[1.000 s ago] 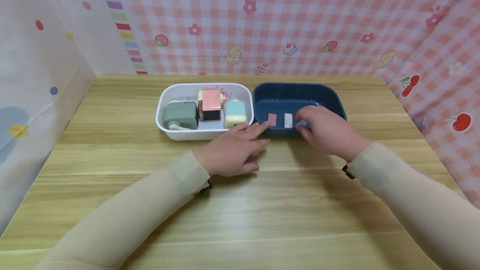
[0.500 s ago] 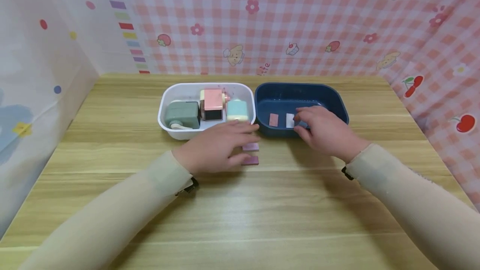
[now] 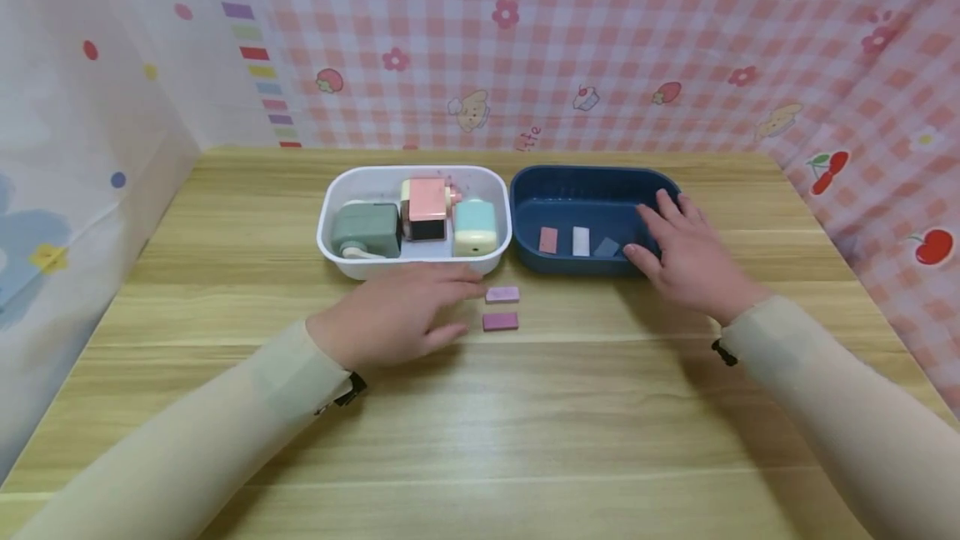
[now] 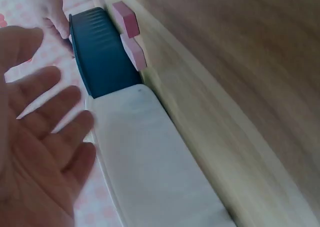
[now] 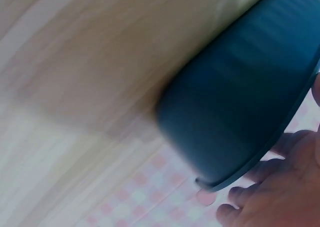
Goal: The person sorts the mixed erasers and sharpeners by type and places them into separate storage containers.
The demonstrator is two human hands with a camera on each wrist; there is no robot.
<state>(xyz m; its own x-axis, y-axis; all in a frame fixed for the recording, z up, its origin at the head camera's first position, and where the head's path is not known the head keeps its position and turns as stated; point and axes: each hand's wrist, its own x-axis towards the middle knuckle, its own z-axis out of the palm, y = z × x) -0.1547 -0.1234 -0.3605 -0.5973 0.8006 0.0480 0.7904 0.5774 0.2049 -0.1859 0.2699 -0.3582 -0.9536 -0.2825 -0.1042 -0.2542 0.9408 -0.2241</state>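
A: Since a moment ago the left hand [image 3: 390, 317] has drawn back toward the body, uncovering two small blocks, and the right hand [image 3: 690, 252] has slid from the middle of the blue tub [image 3: 600, 182] to its right end.

B: And each grip?

A: The left is open, fingers straight and relaxed, holding nothing; its fingertips lie just beside the pale pink eraser [image 3: 502, 294] and the darker pink eraser [image 3: 500, 322]. The right is open as well, fingers spread over the tub's right rim and resting on it.

B: Where do the erasers lie?

A: On the bench [image 3: 480, 423], one behind the other, just in front of the gap between the white tub [image 3: 341, 261] and the blue one. Three more little blocks lie inside the blue tub; three sharpeners stand in the white.

B: How would they handle?

A: Light, stiff and faintly rubbery, I judge, so not slippery. They are small and flat, and a pinch across the long sides with thumb and forefinger would suit best.
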